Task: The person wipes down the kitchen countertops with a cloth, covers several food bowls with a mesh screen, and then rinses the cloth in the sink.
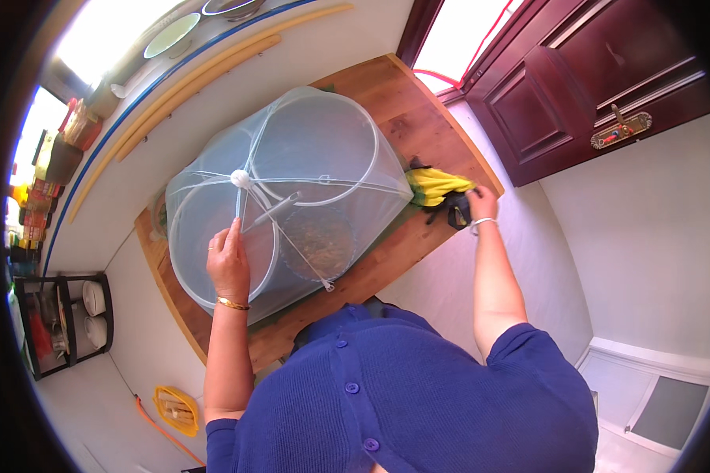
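A white mesh food cover [213, 150] with thin ribs and round hoops stands over much of the wooden table [442, 118]. My left hand [229, 264] is at its near left part, fingertips pinched together on the cover just below its white hub [241, 179]. Through the mesh a round tray [319, 240] of brownish pieces shows, too blurred to name. At the table's right edge my right hand [482, 202] has its fingers closed on a crumpled yellow-and-black bundle [442, 188], which looks like work gloves. The bundle lies against the cover's right corner.
A dark red door [560, 94] stands open beyond the table's right end. Along the wall ledge are jars [79, 126], bowls [172, 35] and wooden rolling pins [189, 87]. To the left sit a black rack [63, 323] and a yellow basket [176, 410].
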`<state>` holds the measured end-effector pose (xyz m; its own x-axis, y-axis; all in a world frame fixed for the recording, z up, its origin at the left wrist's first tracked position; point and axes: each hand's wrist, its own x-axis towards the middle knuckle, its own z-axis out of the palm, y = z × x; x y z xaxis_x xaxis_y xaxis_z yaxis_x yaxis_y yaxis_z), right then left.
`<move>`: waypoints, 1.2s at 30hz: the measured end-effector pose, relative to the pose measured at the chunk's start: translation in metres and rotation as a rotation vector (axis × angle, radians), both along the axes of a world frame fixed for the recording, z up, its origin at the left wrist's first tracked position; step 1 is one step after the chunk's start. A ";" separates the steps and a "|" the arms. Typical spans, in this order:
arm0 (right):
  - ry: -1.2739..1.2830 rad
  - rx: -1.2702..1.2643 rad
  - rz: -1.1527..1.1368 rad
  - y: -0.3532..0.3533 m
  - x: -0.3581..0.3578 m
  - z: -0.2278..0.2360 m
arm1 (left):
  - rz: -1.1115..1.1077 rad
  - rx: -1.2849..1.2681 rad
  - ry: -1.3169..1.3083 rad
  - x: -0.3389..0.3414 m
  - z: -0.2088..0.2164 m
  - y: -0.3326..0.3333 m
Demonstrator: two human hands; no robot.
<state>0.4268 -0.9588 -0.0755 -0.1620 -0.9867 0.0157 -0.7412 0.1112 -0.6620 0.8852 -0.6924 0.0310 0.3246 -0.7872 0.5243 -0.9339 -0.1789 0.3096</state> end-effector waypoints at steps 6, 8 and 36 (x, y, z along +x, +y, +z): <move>-1.135 0.034 0.207 0.009 -0.016 0.122 | 0.024 -0.005 0.003 -0.003 -0.001 -0.002; -1.044 0.013 0.117 0.011 0.006 0.155 | 0.025 -0.002 -0.001 -0.003 -0.001 -0.001; -0.047 -0.199 0.686 0.025 0.334 0.198 | 0.069 0.030 0.003 0.001 -0.007 0.008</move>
<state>0.7606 -0.9343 0.1225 0.4889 -0.8456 0.2143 -0.5707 -0.4958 -0.6545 0.8859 -0.6848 0.0244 0.3804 -0.7780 0.5000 -0.9180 -0.2520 0.3063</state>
